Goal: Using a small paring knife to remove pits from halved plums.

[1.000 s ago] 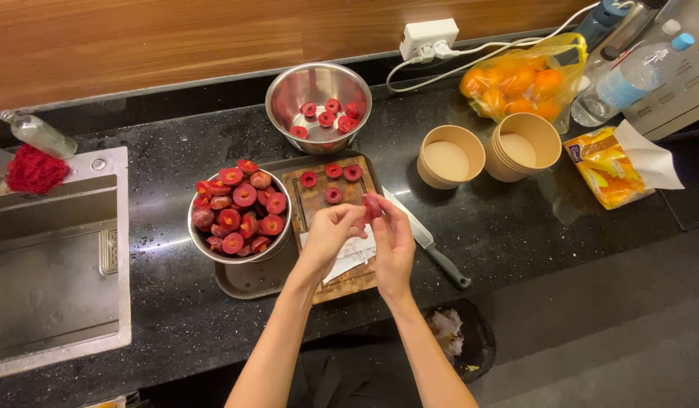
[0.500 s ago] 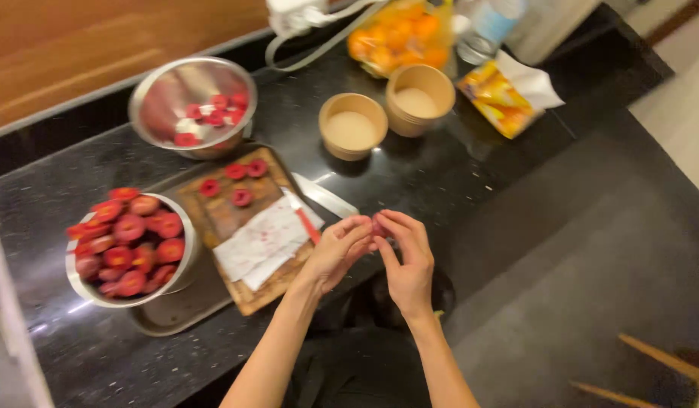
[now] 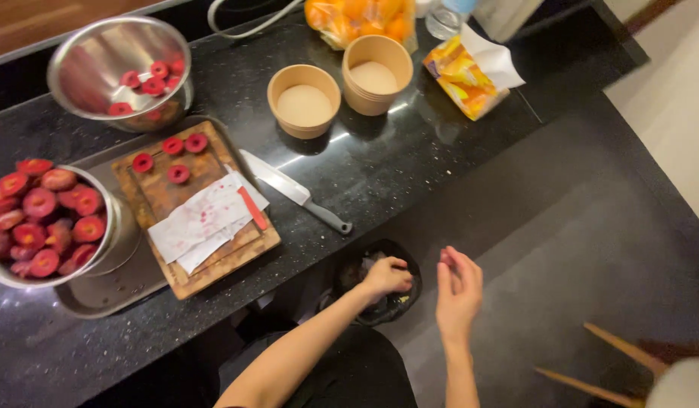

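From my remote seat, starting at the far left, I see a steel bowl [image 3: 54, 227] heaped with halved red fruit, cut faces up, too many and too cropped by the frame edge for me to count. It sits on a grey metal tray [image 3: 111, 291], which also carries a wooden cutting board [image 3: 213, 257]. On the board lie three red fruit halves [image 3: 173, 153], a stained paper towel [image 3: 202, 219] and a small red-handled tool [image 3: 252, 208]. Behind the board a second steel bowl [image 3: 119, 68] holds about six red pieces. A knife [image 3: 292, 190] with a grey handle lies on the counter just right of the board. Further right stand two tan paper bowls [image 3: 304, 98], the right one [image 3: 377, 72] looking like a nested stack, each with pale contents I cannot identify. Behind them is a clear bag of orange fruit [image 3: 357, 19], and to the right a yellow packet [image 3: 464, 75] touching white paper. All of this rests on a black speckled stone counter [image 3: 410, 159]; a wood-panelled wall shows at the top left, and a grey floor lies beyond the counter's edge. Below that edge sits a black bin [image 3: 379, 283]. My left hand [image 3: 387, 276] is loosely curled over the bin; whether it grips anything I cannot tell. My right hand [image 3: 459, 291] hovers just beside the bin, fingers half open, with no object visible in it.
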